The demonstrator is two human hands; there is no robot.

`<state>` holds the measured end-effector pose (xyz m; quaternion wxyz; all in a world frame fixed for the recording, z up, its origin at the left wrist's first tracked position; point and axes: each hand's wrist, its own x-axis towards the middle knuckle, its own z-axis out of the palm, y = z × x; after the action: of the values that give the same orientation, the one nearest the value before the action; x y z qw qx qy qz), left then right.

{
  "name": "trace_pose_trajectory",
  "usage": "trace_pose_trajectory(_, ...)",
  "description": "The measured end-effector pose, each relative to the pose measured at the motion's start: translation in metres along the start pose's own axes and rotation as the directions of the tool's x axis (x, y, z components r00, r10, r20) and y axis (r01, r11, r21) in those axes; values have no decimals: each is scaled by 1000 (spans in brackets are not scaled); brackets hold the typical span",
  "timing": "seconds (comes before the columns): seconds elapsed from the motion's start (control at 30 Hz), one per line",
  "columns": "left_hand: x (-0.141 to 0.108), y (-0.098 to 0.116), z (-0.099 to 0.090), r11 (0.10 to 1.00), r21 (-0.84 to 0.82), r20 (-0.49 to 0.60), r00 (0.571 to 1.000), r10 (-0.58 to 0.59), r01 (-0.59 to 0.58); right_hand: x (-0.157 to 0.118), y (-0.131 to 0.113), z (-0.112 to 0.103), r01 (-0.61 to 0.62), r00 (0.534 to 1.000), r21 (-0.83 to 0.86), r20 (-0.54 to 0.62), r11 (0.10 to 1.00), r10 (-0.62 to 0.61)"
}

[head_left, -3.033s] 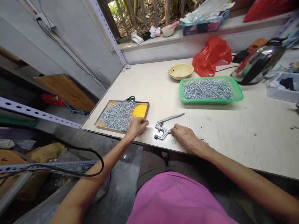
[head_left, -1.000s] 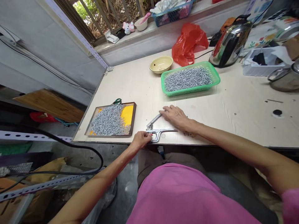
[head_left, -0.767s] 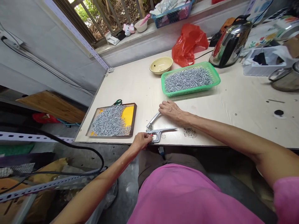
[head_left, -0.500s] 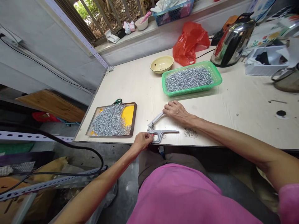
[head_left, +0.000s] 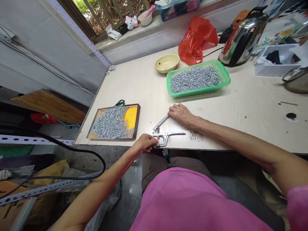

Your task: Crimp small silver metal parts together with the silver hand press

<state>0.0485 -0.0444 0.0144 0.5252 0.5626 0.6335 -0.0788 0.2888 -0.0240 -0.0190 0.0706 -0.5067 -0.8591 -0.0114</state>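
A grey metal hand press with a spring and a looped lower frame [head_left: 165, 138] lies at the table's front edge. My right hand [head_left: 180, 114] is closed around the end of its raised lever. My left hand [head_left: 147, 142] is pinched together by the press's left end, near a small red part; whatever the fingertips hold is too small to make out. Left of the press sits a shallow brown-edged tray [head_left: 138, 120] with a yellow bottom, heaped with small silver springs [head_left: 112, 123]. A green basket [head_left: 227, 78] farther back holds many more small silver spring-like pieces [head_left: 194, 78].
Behind the tray lie green-handled scissors [head_left: 120, 102]. A cream enamel bowl [head_left: 166, 62], a red plastic bag [head_left: 196, 38] and a steel kettle [head_left: 244, 38] stand toward the wall. At right are a white box [head_left: 269, 69] and a glass jug [head_left: 297, 81].
My left hand has shifted slightly left and its fingers have turned at the press's end. My right hand stays on the raised lever. The whole view has tilted a little.
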Motion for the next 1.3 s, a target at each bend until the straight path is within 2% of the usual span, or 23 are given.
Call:
trace_pose_trajectory(0.27, 10, 8, -3, 990, 135, 66, 998, 24, -33, -12, 3, 12, -55, 998, -12, -15, 998, 54)
trace_pose_trajectory(0.5, 2, 7, -2, 1000, 7, 94, 996, -12, 12, -14, 3, 6, -69, 997, 35, 23, 997, 68)
trace_pose_trajectory(0.67, 1, 6, -3, 1000, -19, 108, 994, -8, 10, -14, 1, 3, -73, 997, 57, 24, 996, 72)
trace_pose_trajectory(0.93, 2, 0, 1, 999, -52, 70, 998, 2, 1, -25, 0, 0, -58, 998, 36, 28, 998, 57)
trace_pose_trajectory(1.1, 1, 1, 0, 999, -37, 77, 997, -6, 9, -32, -9, -4, -83, 996, 84, 47, 993, 79)
trace_pose_trajectory(1.3, -1, 7, 0, 999, -25, 75, 997, -19, 21, -47, -24, -7, -49, 998, 135, 44, 990, 43)
